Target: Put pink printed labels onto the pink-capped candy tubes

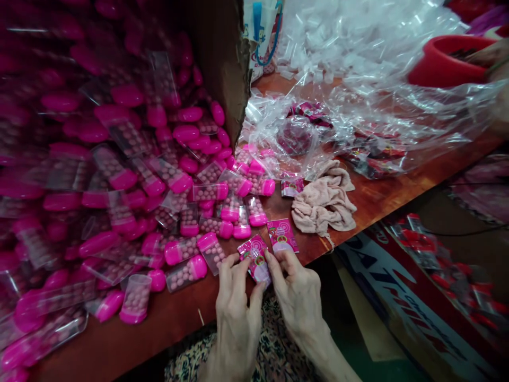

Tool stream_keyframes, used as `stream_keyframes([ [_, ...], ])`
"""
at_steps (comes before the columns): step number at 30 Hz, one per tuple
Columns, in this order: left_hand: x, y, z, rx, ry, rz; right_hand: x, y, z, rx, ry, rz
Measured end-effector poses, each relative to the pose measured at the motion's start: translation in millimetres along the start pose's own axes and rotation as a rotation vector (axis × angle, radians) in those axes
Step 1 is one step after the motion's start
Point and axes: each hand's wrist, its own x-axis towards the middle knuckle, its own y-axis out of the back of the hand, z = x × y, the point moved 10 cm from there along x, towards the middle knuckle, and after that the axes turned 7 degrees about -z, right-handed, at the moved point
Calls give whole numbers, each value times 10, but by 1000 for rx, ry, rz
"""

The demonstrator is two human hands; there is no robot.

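Note:
At the table's front edge, my left hand [236, 300] is closed on a pink printed label [256, 257], with its fingers on the left side and its thumb at the lower corner. My right hand [298, 289] pinches at the right edge of this label. A second pink label [283, 235] lies just beyond my right fingertips, its lower edge close to them. Left of my hands lie many small clear containers of pale pink balls with bright pink caps; one such container [211, 252] is beside my left fingers.
A cardboard box wall [220, 58] rises behind the pile of containers. A crumpled beige cloth [324, 199] lies right of the labels. Clear plastic bags [358, 101] cover the back. Another person's hand is at a red bowl [445, 61]. A printed carton [409, 297] stands below the table edge.

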Motion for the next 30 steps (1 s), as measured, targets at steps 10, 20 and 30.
stream_keyframes([
  [10,3,-18,149,149,-233,68,4,105,-178,-202,120,72],
  [20,-16,-35,149,217,-278,66,73,12,140,187,-68,-44],
  [30,-82,-90,151,323,-350,62,66,60,66,205,1,-21],
])
